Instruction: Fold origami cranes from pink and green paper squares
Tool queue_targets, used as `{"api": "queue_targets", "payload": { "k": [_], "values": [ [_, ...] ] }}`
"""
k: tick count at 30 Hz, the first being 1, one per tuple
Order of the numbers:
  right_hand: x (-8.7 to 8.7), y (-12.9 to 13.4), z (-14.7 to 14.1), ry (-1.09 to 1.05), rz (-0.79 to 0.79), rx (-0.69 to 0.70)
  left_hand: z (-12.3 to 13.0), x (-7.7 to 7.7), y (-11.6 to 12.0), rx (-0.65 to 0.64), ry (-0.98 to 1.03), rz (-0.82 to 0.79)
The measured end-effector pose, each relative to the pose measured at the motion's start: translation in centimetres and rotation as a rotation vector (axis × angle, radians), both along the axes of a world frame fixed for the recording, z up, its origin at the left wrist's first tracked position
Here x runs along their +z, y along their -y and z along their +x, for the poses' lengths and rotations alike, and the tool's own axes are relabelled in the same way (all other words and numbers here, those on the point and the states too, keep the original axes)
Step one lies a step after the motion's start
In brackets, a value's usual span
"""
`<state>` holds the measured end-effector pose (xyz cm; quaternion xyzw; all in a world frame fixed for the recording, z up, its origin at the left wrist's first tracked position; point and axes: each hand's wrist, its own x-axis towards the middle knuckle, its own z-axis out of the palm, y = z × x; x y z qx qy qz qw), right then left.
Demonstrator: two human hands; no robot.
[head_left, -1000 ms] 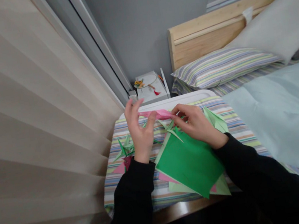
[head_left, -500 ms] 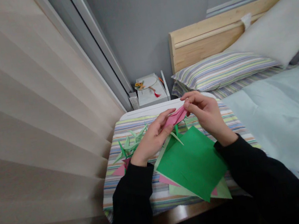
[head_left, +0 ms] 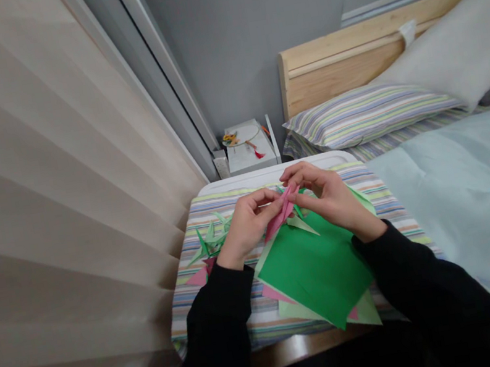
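Observation:
A folded pink paper is held between both hands above the small table. My left hand pinches its left side with thumb and fingers. At its upper right end, my right hand grips it between thumb and fingertips. Just below the hands lies a square dark green sheet, on top of light green and pink sheets. Folded green paper pieces sit left of my left hand, with a folded pink piece nearer the front. A pale green pointed piece shows under the pink paper.
A striped cloth covers the table. Behind it stands a white nightstand bearing a round fan with a red tassel. A beige curtain hangs at the left; a bed with a light blue cover is at the right.
My hands have drawn closer together. The pink paper has turned steeper and lower, and my right hand has moved slightly down and left with it.

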<state>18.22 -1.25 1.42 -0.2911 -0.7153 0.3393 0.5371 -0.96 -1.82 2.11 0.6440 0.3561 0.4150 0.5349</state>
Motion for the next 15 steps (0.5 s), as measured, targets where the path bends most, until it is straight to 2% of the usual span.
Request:
{"api": "queue_targets", "payload": {
  "k": [3,11,15],
  "values": [
    [0.09,0.09,-0.10,0.006,-0.027,-0.003,0.12,0.23,0.18,0.012,0.008,0.005],
    [-0.22,0.02,-0.37,0.037,-0.126,-0.004,0.09,0.20,-0.05,0.048,-0.099,0.145],
    [-0.31,-0.04,-0.40,0.036,-0.116,0.010,0.12,0.16,0.05,0.038,-0.102,0.150]
  ]
}}
